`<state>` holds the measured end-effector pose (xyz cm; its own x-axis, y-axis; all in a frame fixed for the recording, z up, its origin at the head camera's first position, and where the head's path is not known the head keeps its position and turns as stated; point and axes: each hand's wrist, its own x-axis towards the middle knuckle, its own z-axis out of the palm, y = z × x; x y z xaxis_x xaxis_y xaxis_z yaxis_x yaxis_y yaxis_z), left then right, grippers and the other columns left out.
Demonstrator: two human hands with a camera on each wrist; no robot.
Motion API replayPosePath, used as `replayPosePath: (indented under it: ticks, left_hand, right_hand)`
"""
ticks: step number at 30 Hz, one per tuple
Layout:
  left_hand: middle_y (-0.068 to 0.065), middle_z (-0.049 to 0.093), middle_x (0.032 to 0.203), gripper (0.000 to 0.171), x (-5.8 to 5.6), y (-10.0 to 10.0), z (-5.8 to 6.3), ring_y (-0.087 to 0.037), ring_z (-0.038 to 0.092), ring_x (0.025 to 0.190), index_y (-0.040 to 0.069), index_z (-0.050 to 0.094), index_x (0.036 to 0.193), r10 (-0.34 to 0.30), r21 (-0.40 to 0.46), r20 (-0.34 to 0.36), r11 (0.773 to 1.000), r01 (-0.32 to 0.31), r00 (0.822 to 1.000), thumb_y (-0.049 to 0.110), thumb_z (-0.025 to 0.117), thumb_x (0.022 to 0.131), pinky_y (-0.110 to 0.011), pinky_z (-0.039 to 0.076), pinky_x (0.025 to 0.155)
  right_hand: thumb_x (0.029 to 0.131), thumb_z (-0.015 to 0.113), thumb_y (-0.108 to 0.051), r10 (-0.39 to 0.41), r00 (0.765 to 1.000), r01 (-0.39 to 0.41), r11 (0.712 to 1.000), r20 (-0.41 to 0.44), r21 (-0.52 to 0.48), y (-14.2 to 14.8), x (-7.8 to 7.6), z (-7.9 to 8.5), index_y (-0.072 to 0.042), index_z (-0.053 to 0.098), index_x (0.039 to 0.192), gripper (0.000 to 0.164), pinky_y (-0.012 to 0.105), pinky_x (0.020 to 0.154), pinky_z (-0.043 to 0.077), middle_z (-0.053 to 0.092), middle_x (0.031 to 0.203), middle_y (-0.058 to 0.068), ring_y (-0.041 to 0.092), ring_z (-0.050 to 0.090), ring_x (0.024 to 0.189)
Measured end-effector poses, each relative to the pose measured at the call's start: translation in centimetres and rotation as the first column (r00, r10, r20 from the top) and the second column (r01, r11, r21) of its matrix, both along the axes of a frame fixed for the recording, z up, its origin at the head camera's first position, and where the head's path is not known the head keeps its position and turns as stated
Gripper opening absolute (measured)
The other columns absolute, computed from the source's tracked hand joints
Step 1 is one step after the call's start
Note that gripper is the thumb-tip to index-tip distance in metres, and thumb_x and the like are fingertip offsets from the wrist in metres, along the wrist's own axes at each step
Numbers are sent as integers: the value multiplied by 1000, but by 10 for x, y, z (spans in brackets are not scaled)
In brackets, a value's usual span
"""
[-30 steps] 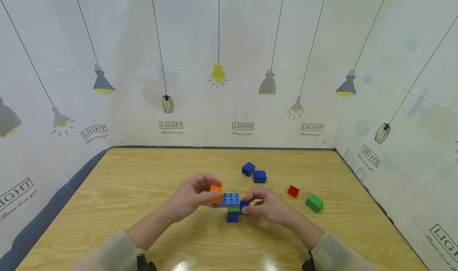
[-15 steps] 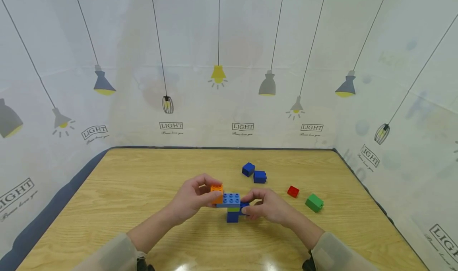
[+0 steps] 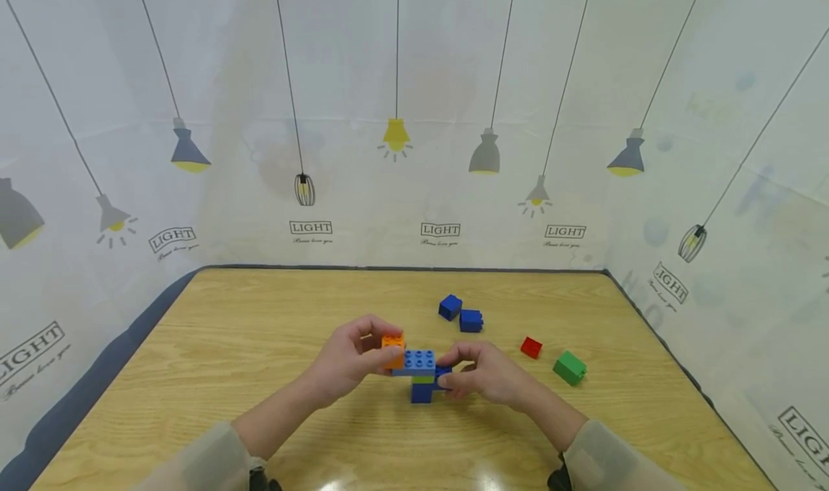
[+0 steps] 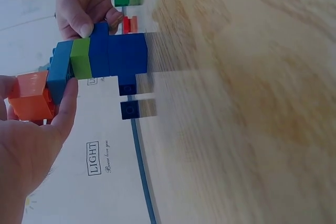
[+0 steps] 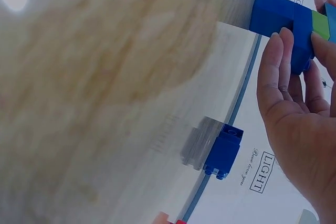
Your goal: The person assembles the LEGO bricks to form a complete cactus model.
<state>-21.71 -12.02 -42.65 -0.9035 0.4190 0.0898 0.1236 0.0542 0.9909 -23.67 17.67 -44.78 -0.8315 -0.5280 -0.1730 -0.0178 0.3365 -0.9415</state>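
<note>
Orange brick (image 4: 32,95) is pinched by the left hand (image 3: 350,356) against a light-blue brick (image 3: 418,363); below, a jutting dark-blue brick (image 5: 301,45) is gripped by the right hand (image 3: 484,377).

Pictured with part of an orange brick (image 3: 393,350) hidden behind the left hand (image 3: 347,358) and part of a dark blue side brick (image 3: 442,371) hidden behind the right hand (image 3: 482,376). Cropped in the right wrist view across a light blue brick (image 5: 332,20) and a red brick (image 5: 181,222), in the head view across the left sleeve (image 3: 201,462) and right sleeve (image 3: 618,462). Unreadably small there in the fine script (image 3: 313,241).
</note>
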Motion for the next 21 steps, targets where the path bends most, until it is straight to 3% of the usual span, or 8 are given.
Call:
replayPosePath:
  ticks: [7,21]
  left_hand:
    - [-22,66,137,30,-1,1,-3,-29,71,118,7,69,130,5,-41,-75,999,-8,997,18,79,103,-33,67,89]
    - [-25,66,138,29,-9,1,-3,-32,69,127,3,70,128,48,-59,-89,997,-53,995,16,79,103,-29,67,88]
  right_hand:
    - [102,79,-15,4,1000,-4,1000,1,-5,0,0,2,-2,73,122,26,37,83,69,70,123,14,22,78,90]
    - [101,80,-15,-27,999,28,999,-38,22,-5,-7,1,-4,75,122,24,38,81,68,72,120,13,21,75,84]
